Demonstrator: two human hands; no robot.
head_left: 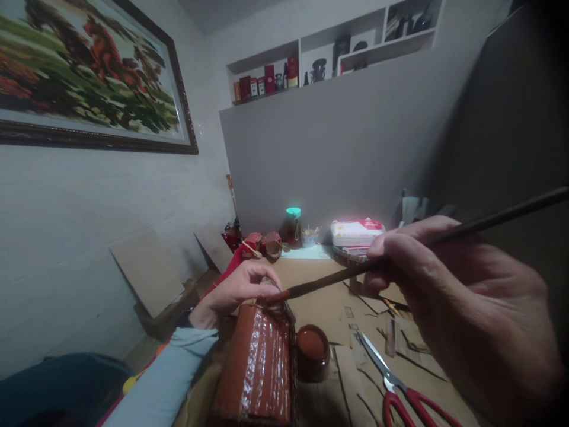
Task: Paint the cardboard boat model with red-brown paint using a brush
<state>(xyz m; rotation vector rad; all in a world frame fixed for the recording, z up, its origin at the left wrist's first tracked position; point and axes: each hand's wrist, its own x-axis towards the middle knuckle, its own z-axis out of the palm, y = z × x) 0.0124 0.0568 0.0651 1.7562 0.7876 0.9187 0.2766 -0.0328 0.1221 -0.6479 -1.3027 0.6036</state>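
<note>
At the far end of the ridged piece (262, 362), your left hand (246, 284) is curled with thumb and fingers against it; whether they pinch or merely rest there cannot be told. That hold probably steadies the piece and spares your fingers its glossy upper face, whose sheen suggests wet paint. To the right of the piece, your right hand (453, 296) has thumb and fingers closed on the brush (329, 276), well back from the bristles, presumably for a light touch and clean fingers. The brush slants down to the piece's far end, its tip beside your left thumb; exact contact is unclear. The piece itself lies on the cardboard (306, 284), likely laid to catch drips. Just right of it is the pot (313, 372) of red-brown paint (311, 343), placed, I judge, for a short reach. Farther right of the piece lie the scissors (391, 379), blades pointing away from you, unheld, seemingly set aside to leave the brush room.
</note>
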